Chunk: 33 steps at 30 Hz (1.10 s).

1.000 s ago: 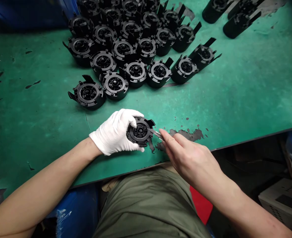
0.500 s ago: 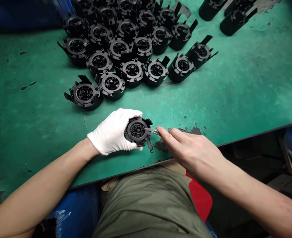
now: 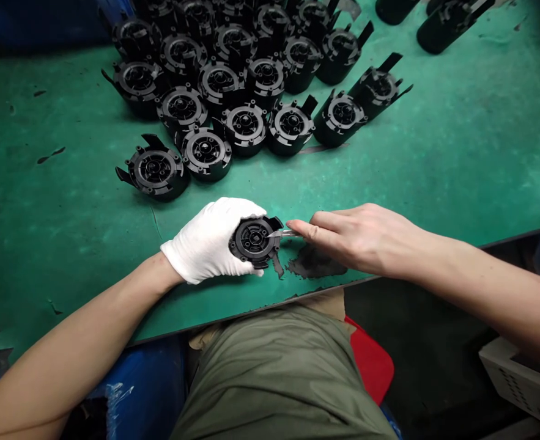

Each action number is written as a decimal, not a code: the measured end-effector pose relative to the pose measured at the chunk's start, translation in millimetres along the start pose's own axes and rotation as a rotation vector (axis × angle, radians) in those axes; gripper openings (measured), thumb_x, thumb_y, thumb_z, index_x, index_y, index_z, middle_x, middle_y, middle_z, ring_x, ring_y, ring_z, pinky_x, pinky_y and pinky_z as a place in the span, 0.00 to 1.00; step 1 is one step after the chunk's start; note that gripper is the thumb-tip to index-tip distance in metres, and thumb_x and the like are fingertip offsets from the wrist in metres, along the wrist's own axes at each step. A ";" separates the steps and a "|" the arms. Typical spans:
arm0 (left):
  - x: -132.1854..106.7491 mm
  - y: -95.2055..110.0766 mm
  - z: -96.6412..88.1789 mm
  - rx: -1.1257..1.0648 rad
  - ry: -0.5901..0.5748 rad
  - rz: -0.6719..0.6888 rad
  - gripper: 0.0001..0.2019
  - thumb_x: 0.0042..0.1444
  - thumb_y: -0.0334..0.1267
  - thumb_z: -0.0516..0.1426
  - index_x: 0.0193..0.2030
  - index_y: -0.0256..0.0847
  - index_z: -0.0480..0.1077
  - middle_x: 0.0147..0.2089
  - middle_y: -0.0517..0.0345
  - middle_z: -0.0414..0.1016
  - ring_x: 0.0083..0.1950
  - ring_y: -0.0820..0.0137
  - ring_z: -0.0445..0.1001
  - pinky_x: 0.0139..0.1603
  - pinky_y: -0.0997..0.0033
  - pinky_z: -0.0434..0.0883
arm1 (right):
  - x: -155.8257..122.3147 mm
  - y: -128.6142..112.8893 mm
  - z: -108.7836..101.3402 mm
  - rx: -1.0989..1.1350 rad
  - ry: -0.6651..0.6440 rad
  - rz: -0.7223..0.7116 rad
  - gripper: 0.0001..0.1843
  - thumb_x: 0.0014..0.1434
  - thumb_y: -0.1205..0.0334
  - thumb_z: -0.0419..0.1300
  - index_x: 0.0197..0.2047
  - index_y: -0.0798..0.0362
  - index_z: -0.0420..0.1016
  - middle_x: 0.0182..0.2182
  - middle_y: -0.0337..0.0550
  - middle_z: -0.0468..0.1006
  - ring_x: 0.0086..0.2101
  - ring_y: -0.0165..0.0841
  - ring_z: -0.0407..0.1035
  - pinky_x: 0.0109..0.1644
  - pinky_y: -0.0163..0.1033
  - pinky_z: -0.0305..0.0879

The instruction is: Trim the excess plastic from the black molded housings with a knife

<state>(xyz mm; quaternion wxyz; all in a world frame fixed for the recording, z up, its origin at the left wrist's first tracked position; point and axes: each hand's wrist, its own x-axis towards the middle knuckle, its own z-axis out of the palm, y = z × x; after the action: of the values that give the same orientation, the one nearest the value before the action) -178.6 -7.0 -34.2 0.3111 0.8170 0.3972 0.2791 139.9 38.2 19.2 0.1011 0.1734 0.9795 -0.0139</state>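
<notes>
My left hand (image 3: 214,241), in a white glove, is closed around a round black plastic housing (image 3: 255,239) near the table's front edge. The housing's ribbed, ringed end faces up toward me. In my bare right hand (image 3: 350,238) is a slim metal craft knife (image 3: 284,233), pinched between thumb and fingers. Its pointed blade reaches over the right side of the housing's face. Whether the tip touches the plastic I cannot tell. My fingers hide most of the knife's handle.
Several like black housings (image 3: 205,150) stand grouped on the green table (image 3: 457,153), beyond my hands. More housings (image 3: 444,27) are at the back right. A blue container (image 3: 49,24) is at the back left. Below the front edge are a red seat (image 3: 370,360) and a white perforated box (image 3: 517,379).
My right hand and forearm have swung up, away from the front edge, so the knife lies more level across the housing's rim. My left hand keeps its hold with barely any movement.
</notes>
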 end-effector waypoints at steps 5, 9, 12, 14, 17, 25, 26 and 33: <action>3.8 5.0 -2.0 0.000 0.001 -0.010 0.37 0.42 0.56 0.81 0.55 0.44 0.77 0.54 0.48 0.84 0.55 0.49 0.84 0.59 0.53 0.80 | 5.0 15.8 -1.2 0.015 0.002 -0.070 0.29 0.76 0.72 0.48 0.76 0.52 0.68 0.36 0.41 0.77 0.27 0.33 0.62 0.31 0.43 0.41; 4.9 5.1 -2.8 -0.015 -0.014 -0.013 0.34 0.46 0.59 0.79 0.53 0.44 0.77 0.53 0.49 0.84 0.53 0.50 0.84 0.56 0.54 0.80 | 11.9 24.8 -7.5 0.110 -0.087 -0.062 0.29 0.76 0.68 0.51 0.76 0.49 0.71 0.37 0.43 0.77 0.29 0.33 0.64 0.32 0.42 0.44; 4.3 5.2 -2.8 -0.011 -0.014 -0.024 0.33 0.47 0.60 0.79 0.53 0.44 0.77 0.53 0.49 0.83 0.55 0.50 0.84 0.57 0.54 0.80 | 19.2 29.2 -13.5 0.101 -0.201 -0.057 0.30 0.77 0.66 0.49 0.78 0.49 0.67 0.38 0.44 0.77 0.33 0.34 0.67 0.32 0.41 0.48; 3.8 5.6 -2.7 -0.003 -0.015 -0.036 0.34 0.47 0.60 0.79 0.54 0.45 0.77 0.54 0.49 0.83 0.55 0.50 0.84 0.57 0.53 0.80 | 23.7 31.7 -17.3 0.086 -0.255 -0.072 0.30 0.78 0.65 0.47 0.79 0.48 0.66 0.38 0.44 0.77 0.35 0.35 0.69 0.32 0.41 0.51; 4.0 6.0 -2.6 -0.003 -0.021 -0.041 0.35 0.46 0.60 0.79 0.54 0.45 0.77 0.53 0.49 0.83 0.54 0.50 0.84 0.57 0.53 0.80 | 24.8 33.5 -19.5 0.075 -0.277 -0.105 0.30 0.79 0.66 0.45 0.79 0.48 0.66 0.38 0.45 0.76 0.35 0.37 0.69 0.33 0.42 0.52; 3.1 2.5 -0.8 0.023 -0.018 -0.008 0.37 0.45 0.61 0.79 0.56 0.44 0.76 0.56 0.47 0.83 0.57 0.48 0.83 0.61 0.51 0.79 | -9.0 -3.3 6.8 0.068 0.093 0.013 0.25 0.80 0.68 0.46 0.76 0.55 0.65 0.37 0.41 0.76 0.31 0.33 0.68 0.32 0.41 0.52; 2.5 2.2 -0.3 0.028 -0.011 -0.007 0.37 0.45 0.60 0.79 0.56 0.44 0.76 0.56 0.47 0.83 0.57 0.48 0.83 0.61 0.50 0.79 | -11.8 -12.2 9.8 0.071 0.138 0.056 0.24 0.80 0.67 0.48 0.75 0.57 0.65 0.36 0.40 0.75 0.31 0.33 0.67 0.32 0.41 0.52; 4.8 4.2 1.0 0.015 -0.004 -0.015 0.37 0.43 0.60 0.80 0.54 0.43 0.76 0.52 0.49 0.84 0.53 0.50 0.84 0.57 0.53 0.78 | -11.6 -62.0 9.1 0.070 0.196 0.267 0.24 0.78 0.68 0.54 0.73 0.61 0.63 0.38 0.41 0.77 0.28 0.33 0.67 0.30 0.42 0.53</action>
<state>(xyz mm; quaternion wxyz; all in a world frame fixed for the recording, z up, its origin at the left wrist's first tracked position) -173.3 -5.4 -30.7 0.3078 0.8168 0.4049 0.2722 131.1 -24.5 12.2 -0.0002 0.3059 0.9519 -0.0174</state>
